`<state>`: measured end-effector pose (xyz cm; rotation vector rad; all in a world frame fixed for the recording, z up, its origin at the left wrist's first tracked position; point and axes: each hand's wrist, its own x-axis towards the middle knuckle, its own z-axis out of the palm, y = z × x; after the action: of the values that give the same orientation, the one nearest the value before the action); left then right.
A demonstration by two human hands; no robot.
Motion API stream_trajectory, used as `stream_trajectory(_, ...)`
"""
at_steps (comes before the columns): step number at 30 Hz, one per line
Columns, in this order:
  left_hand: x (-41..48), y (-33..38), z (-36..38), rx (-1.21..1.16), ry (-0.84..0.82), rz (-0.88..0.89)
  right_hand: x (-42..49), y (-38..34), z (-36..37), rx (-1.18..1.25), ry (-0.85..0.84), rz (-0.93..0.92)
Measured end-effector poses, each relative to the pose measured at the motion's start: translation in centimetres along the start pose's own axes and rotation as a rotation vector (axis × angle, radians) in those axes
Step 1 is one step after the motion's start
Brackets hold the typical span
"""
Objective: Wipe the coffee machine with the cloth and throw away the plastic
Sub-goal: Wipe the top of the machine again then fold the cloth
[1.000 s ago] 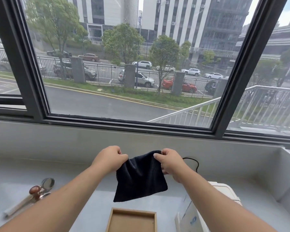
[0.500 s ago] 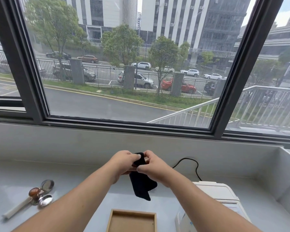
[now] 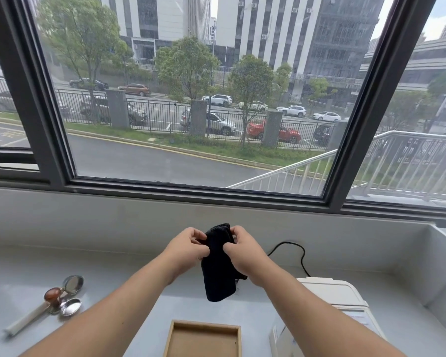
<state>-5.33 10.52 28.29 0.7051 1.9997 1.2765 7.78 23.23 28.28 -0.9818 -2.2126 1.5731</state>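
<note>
A dark cloth [image 3: 218,274], folded into a narrow hanging strip, is held in front of me above the grey counter [image 3: 113,266]. My left hand [image 3: 186,247] pinches its upper left edge and my right hand [image 3: 242,251] grips its right side, the two hands close together. The white coffee machine [image 3: 332,295] stands low at the right, partly hidden behind my right forearm. No plastic is visible.
A black cable [image 3: 294,249] runs from behind the machine along the wall. A wooden tray [image 3: 204,340] sits at the bottom centre. Metal spoons and a white-handled tool [image 3: 54,302] lie at the left. A large window rises behind the counter.
The cloth, spread wide between my hands a second ago, has been folded into a narrow strip as my hands came together. The view shifted slightly.
</note>
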Motion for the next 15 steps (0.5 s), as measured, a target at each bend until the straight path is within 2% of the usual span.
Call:
stream_trajectory(3, 0.0, -0.9, -0.3, 0.006, 0.029, -0.022, 0.2, -0.1, -0.1, 0.211, -0.01, 0.02)
stream_trajectory(6, -0.1, -1.3, -0.7, -0.111, 0.006, -0.125, 0.4, -0.5, -0.3, 0.387, -0.034, 0.055)
stream_trajectory(9, 0.0, -1.8, -1.1, -0.224, -0.183, -0.215, 0.8, -0.5, -0.5, 0.553, -0.055, 0.076)
stream_trajectory(11, 0.0, -1.9, -1.0, -0.327, -0.259, -0.203, 1.0, -0.1, -0.7, 0.621, -0.053, 0.085)
stream_trajectory(15, 0.3, -2.7, 0.0, -0.351, -0.139, -0.121, 1.3, 1.3, -0.3, 0.595, -0.004, 0.164)
